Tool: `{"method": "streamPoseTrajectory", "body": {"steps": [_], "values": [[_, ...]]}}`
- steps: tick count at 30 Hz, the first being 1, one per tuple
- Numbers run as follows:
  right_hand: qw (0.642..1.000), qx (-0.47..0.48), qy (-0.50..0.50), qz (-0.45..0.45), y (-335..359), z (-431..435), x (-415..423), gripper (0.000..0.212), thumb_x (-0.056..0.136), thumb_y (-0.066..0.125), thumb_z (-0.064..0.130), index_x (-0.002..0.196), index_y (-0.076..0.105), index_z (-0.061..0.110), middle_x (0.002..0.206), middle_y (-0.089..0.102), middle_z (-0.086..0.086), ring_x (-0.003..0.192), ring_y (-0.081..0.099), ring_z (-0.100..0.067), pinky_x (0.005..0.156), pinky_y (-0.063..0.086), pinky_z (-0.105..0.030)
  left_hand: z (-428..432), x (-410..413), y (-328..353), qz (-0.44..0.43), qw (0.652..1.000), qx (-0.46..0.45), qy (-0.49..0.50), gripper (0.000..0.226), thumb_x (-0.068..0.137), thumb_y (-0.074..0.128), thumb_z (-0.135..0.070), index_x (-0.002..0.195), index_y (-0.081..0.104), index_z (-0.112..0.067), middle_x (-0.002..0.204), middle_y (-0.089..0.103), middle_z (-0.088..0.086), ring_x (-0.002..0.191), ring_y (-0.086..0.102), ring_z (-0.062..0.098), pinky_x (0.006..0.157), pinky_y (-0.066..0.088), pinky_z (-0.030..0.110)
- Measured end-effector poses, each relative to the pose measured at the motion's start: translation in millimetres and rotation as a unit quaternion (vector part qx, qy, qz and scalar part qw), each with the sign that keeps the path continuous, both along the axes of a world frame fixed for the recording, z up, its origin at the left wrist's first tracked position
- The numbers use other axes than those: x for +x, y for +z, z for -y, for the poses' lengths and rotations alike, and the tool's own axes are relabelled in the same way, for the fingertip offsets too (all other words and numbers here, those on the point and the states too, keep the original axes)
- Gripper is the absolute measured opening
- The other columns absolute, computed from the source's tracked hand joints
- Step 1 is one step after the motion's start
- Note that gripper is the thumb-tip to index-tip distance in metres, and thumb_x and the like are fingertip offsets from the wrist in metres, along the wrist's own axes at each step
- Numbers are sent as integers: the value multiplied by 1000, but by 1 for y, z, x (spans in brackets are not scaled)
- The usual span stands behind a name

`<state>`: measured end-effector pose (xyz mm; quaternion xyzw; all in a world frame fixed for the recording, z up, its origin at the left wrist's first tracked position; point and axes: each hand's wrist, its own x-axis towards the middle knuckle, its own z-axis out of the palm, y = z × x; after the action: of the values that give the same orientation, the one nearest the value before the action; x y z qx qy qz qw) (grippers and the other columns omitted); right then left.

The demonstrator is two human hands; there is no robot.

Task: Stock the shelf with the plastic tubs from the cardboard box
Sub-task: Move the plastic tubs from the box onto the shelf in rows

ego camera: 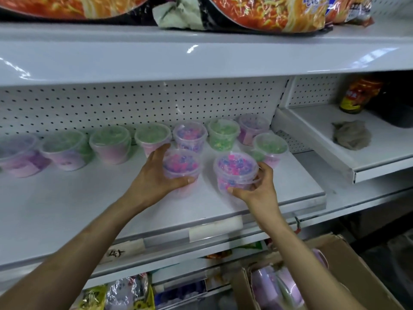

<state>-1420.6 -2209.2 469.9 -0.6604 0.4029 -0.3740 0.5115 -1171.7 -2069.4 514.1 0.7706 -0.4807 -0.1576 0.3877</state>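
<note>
1. Holding a pink-and-blue tub with the left hand, grip curled round it, over the middle of the shelf.
2. Same with the right hand: grip wrapped round a second tub, just right of the first.
3. Lined up along the far side, other tubs; down at near right, the cardboard box.

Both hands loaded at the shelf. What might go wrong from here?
1. The right hand holds the right bead tub tilted, close beside a green tub; setting it down may bump that one.
2. The left hand grips the left bead tub just in front of a back-row tub; pushing it in could shove that tub back.
3. Both hands are full, so neither could steady a tub that tips.
</note>
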Motion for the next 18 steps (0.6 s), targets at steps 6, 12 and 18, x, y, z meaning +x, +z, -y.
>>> {"method": "streamPoseTrajectory", "body": {"steps": [6, 12, 18], "values": [[1000, -10, 0, -5, -7, 21, 26, 96, 66, 98, 10, 139, 39, 30, 133, 59, 11, 120, 63, -8, 104, 57, -40, 3, 8, 2, 14, 1000, -13, 3, 115, 64, 84, -68, 158, 26, -36, 160, 41, -3, 142, 46, 21, 114, 42, 42], [996, -28, 22, -77, -12, 22, 13, 94, 74, 95, 18, 144, 35, 36, 140, 55, 6, 130, 59, -16, 98, 52, -21, 0, 16, -4, 15, 1000, -3, 15, 122, 54, 76, -84, 156, 26, -39, 157, 43, -3, 138, 49, 21, 111, 46, 45], [980, -126, -29, -149, -3, 12, -2, 109, 74, 94, 39, 159, 29, 19, 148, 30, 7, 145, 37, -22, 117, 38, -37, 9, 17, -6, 27, 1000, -4, 9, 117, 61, 84, -76, 156, 27, -38, 158, 42, -1, 139, 48, 23, 111, 45, 49]]}}
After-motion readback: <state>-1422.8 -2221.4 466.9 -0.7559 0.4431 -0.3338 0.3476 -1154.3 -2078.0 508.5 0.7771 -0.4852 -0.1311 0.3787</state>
